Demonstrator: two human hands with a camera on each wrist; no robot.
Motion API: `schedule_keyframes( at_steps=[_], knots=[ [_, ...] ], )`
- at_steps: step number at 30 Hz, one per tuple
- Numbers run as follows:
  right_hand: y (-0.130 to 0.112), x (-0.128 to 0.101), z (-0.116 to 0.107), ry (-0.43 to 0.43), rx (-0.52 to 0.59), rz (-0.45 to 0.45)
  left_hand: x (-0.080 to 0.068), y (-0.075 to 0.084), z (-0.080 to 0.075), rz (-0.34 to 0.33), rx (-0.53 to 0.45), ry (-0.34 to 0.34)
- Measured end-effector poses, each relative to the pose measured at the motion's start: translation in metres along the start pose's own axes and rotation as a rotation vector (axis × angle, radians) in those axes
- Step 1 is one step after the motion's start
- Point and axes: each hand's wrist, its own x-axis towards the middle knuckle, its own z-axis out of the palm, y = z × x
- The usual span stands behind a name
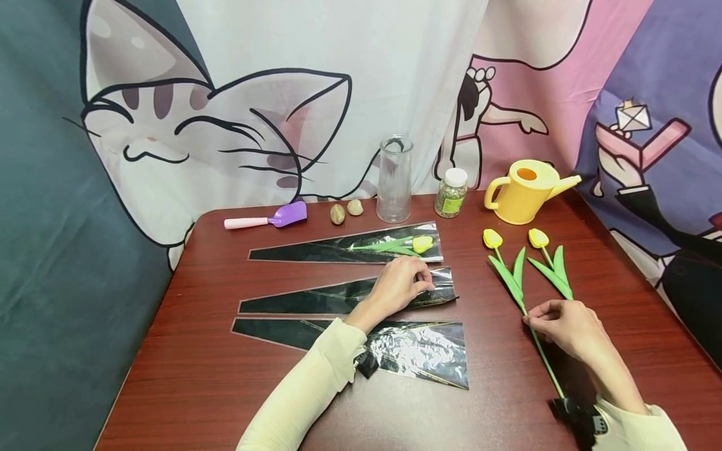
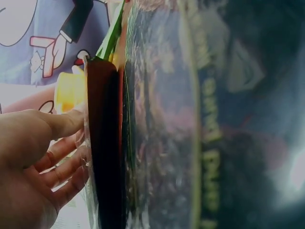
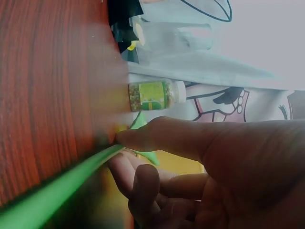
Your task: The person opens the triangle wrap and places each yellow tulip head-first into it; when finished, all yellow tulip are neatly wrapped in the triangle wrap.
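Observation:
On the table lie three tapered, clear-and-black flower sleeves. My left hand (image 1: 397, 283) pinches the upper film of the middle sleeve (image 1: 310, 299) near its wide end; in the left wrist view the film (image 2: 89, 143) stands raised between thumb and fingers. The back sleeve (image 1: 299, 252) has a yellow tulip (image 1: 422, 244) inside, and the front sleeve (image 1: 420, 347) lies flat and shiny. My right hand (image 1: 572, 329) pinches the green stem (image 3: 62, 191) of a yellow artificial tulip (image 1: 513, 282) between thumb and fingertips. Another yellow tulip (image 1: 555, 275) lies beside it, its lower stem hidden by that hand.
Along the back edge stand a ribbed glass vase (image 1: 395, 181), a jar of small pebbles (image 1: 451, 194) with a white lid and a yellow watering can (image 1: 524, 191). Two stones (image 1: 337, 214) and a purple shovel (image 1: 289, 214) lie to their left. A cartoon curtain (image 1: 350, 37) hangs behind.

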Motion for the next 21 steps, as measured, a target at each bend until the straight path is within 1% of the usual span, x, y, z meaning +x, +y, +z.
schedule_keyframes(
  at_steps=[4, 9, 13, 17, 21],
  knots=[
    [0.0027, 0.0004, 0.0013, -0.013, 0.051, 0.020, -0.0022, 0.0018, -0.0019, -0.008, 0.002, -0.009],
    [0.0065, 0.0007, 0.0017, -0.036, 0.099, 0.056, -0.0039, 0.0042, -0.0032, -0.018, 0.028, -0.050],
    [0.0070, 0.0003, 0.0017, -0.033, 0.123, 0.075, -0.0035, 0.0059, -0.0028, -0.028, 0.050, -0.079],
    [0.0061, -0.0003, 0.0035, -0.010, 0.154, 0.087, -0.0032, 0.0069, -0.0030, -0.037, 0.061, -0.079],
    [0.0047, -0.0006, 0.0052, 0.055, 0.147, 0.083, -0.0029, 0.0069, -0.0034, -0.042, 0.061, -0.062]
  ],
)
